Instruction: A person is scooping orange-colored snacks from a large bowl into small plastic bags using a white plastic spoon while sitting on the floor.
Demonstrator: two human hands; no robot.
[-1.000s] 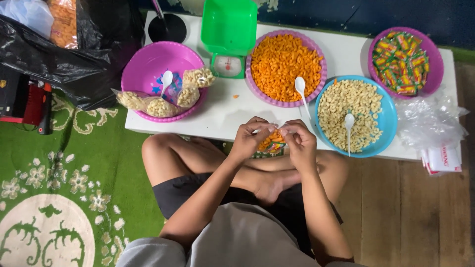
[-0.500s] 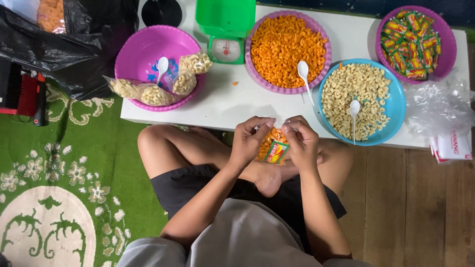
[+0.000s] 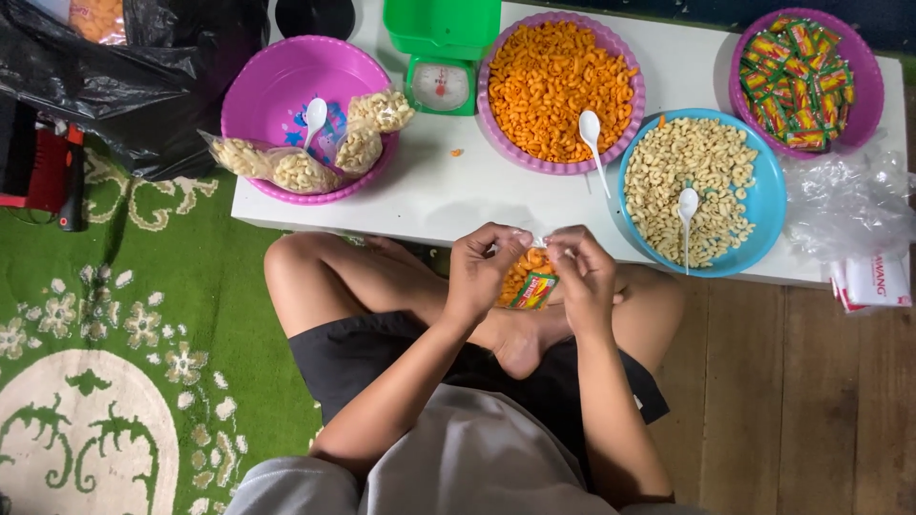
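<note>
Head view, looking straight down: a small clear plastic bag of orange snack pieces with a red-and-green sachet inside [image 3: 528,281] hangs between both hands just below the near edge of the white tabletop [image 3: 448,195], above the person's crossed legs. The left hand [image 3: 482,272] pinches the bag's top from its own side, thumb and fingertips pressed together on the plastic; the right hand [image 3: 584,277] pinches the same top edge from the other side, so the two sets of fingertips nearly meet over the bag's mouth. On the tabletop beyond the hands sits a round purple plastic bowl heaped with orange snack pieces [image 3: 561,91], a white plastic spoon [image 3: 592,133] resting on its near rim. Just to its right, a round blue plastic bowl of pale cream snack pieces [image 3: 701,191] holds another white plastic spoon [image 3: 686,215]. At the far right corner stands a purple bowl of small red-green-yellow sachets [image 3: 806,76], and near it a crumpled pile of clear plastic bags [image 3: 849,205] lies on the tabletop's edge. A green kitchen scale with a round dial [image 3: 442,57] stands behind, between the orange bowl and a magenta plastic bowl [image 3: 286,95] at the left, which holds several filled clear bags of pale snacks [image 3: 305,167] and a third white spoon [image 3: 315,116]. A black plastic sack [image 3: 114,95] lies left of the tabletop on a green patterned carpet [image 3: 124,315].
</note>
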